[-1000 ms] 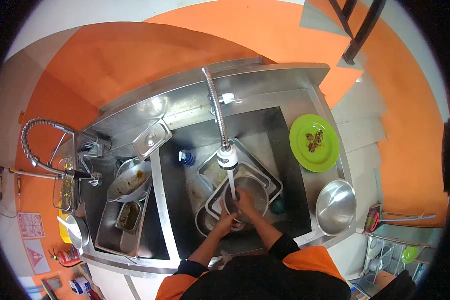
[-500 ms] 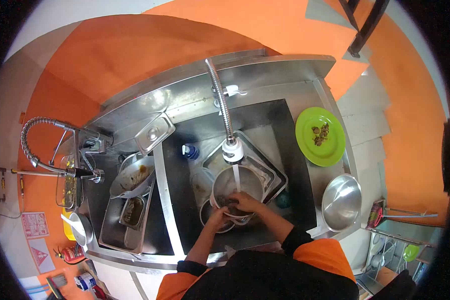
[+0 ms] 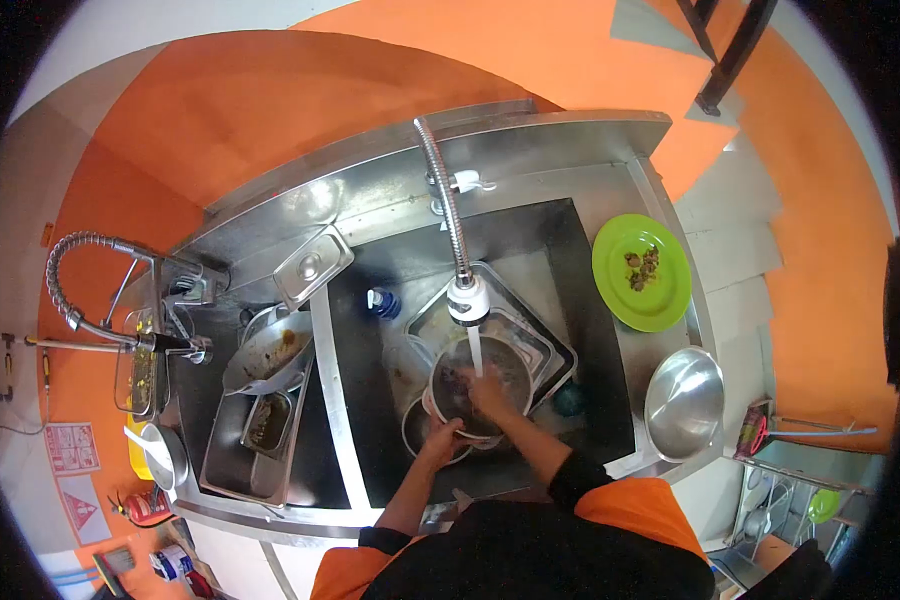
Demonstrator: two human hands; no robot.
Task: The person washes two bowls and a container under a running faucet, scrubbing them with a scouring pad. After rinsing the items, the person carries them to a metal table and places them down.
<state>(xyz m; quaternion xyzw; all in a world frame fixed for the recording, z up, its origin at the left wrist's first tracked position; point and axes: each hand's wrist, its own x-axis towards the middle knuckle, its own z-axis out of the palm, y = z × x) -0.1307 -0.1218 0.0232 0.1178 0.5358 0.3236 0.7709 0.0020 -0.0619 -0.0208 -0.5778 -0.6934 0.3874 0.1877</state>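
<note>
Your left hand [image 3: 442, 432] grips the near rim of a steel bowl [image 3: 515, 370], with the fingers curled tight over the edge. Your right hand [image 3: 490, 392] is down inside the bowl, beside the water [image 3: 475, 350] falling from the tap [image 3: 467, 298]. I cannot tell whether its fingers are spread or closed. The bowl sits in the right basin [image 3: 530, 240], on top of stacked trays [image 3: 540, 335].

Two red-and-white signs [image 3: 70, 448] hang on the wall at far left. Their writing is too small to read.

By count:
- **Basins:** two, side by side.
- **Taps:** two, the one over the bowl and a spring tap [image 3: 75, 285] at far left.
- **Steel bowls:** two, with the second bowl [image 3: 683, 403] lying on the counter to your right.
- **Plate:** one green plate [image 3: 641, 272] just behind the second bowl, holding brown scraps.
- **Lid:** one steel lid [image 3: 313, 267] on the counter at the back, where the two basins meet.
- **Bottle:** one blue bottle [image 3: 382, 300] with a white cap, by the right basin's left wall.
- **Left basin [image 3: 305, 465]:** one dirty pan [image 3: 268, 352] and one small tin [image 3: 266, 420].
</note>
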